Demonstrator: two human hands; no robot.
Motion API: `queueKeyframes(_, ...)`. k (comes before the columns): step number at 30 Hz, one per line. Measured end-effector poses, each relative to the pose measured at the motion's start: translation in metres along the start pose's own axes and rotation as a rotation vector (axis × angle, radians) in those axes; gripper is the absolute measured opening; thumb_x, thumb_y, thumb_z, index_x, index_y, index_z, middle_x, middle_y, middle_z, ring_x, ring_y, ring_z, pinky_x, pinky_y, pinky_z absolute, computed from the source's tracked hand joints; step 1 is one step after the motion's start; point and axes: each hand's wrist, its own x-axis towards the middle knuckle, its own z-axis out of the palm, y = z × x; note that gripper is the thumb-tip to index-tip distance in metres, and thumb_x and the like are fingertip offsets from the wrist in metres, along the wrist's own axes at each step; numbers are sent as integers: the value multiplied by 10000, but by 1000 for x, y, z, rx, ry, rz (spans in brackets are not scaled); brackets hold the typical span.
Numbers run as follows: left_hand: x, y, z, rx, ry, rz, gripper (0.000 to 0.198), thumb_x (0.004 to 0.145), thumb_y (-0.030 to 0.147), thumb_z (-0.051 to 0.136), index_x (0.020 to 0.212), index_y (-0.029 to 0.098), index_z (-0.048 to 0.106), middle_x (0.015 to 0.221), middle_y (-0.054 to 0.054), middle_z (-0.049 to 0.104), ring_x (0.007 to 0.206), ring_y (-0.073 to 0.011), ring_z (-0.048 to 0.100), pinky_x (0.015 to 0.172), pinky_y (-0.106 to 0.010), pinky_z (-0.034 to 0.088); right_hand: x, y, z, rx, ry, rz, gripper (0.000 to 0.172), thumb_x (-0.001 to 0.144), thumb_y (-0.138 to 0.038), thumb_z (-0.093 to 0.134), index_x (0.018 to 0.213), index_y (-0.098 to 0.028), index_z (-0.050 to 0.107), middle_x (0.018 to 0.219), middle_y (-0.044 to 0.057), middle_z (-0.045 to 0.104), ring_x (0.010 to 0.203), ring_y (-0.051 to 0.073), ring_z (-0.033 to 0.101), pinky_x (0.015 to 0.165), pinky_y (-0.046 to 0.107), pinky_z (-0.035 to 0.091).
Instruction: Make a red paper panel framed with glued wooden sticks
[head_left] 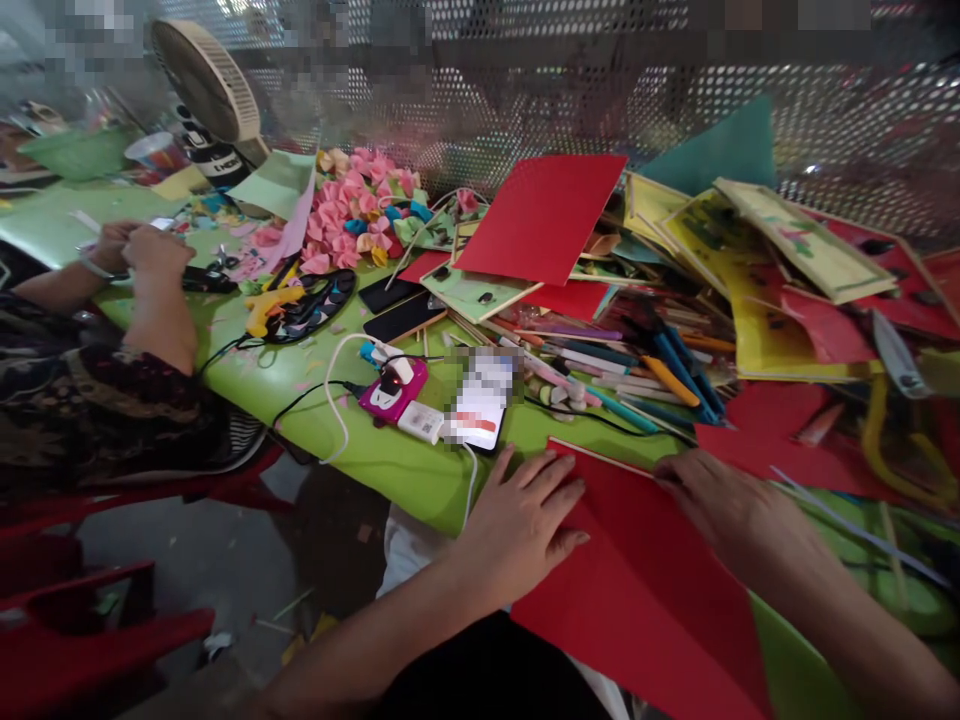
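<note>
A sheet of red paper (637,600) lies at the table's front edge and hangs partly over my lap. Along its far edge runs a thin pale wooden stick (600,457). My left hand (529,520) rests on the left part of the sheet, fingers spread and flat. At the right end of the stick, my right hand (709,495) has its fingers closed on the stick and the paper edge; its fingertips are partly hidden. A lit phone (484,400) lies just beyond my left hand.
A magenta power strip (394,392) with chargers and cables is left of the phone. Markers (600,370), framed paper pieces (810,240), scissors (900,350) and another red sheet (544,220) crowd the back. At left are a yellow glue gun (270,305), a fan (206,80) and another person's hands (154,250).
</note>
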Motion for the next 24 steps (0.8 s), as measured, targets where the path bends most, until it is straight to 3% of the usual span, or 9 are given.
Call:
queueKeyframes(5, 4, 1, -1, 42, 1, -14, 485, 1080, 507, 377, 1435, 232, 562, 1574, -51, 527, 1416, -245, 478, 1234, -548, 304, 1, 0, 1, 13, -24, 7, 269, 1025, -279, 379, 966, -217, 633, 841, 67, 702, 664, 212, 702, 588, 321, 481)
queueKeyframes(10, 12, 2, -2, 146, -5, -8, 580, 1079, 513, 359, 1534, 166, 455, 1638, -72, 446, 1314, -254, 529, 1120, -493, 413, -1, 1, 3, -46, -14, 4, 272, 1039, -265, 364, 982, -223, 627, 843, 61, 698, 664, 210, 696, 591, 319, 474)
queueKeyframes(18, 14, 3, -1, 236, -20, -7, 601, 1083, 504, 351, 1534, 121, 455, 1665, -64, 407, 1267, -259, 530, 1103, -503, 416, 1, -5, 4, -84, 27, -47, 261, 1042, -217, 364, 980, -204, 617, 835, 65, 678, 676, 223, 701, 596, 341, 500)
queueKeyframes(24, 16, 1, 3, 224, -28, -11, 593, 1076, 485, 393, 1550, 132, 442, 1659, -70, 415, 1297, -278, 532, 1109, -519, 418, 6, 6, -11, 35, -8, 84, 278, 1055, -343, 401, 1011, -214, 643, 944, 89, 726, 743, 229, 715, 644, 332, 510)
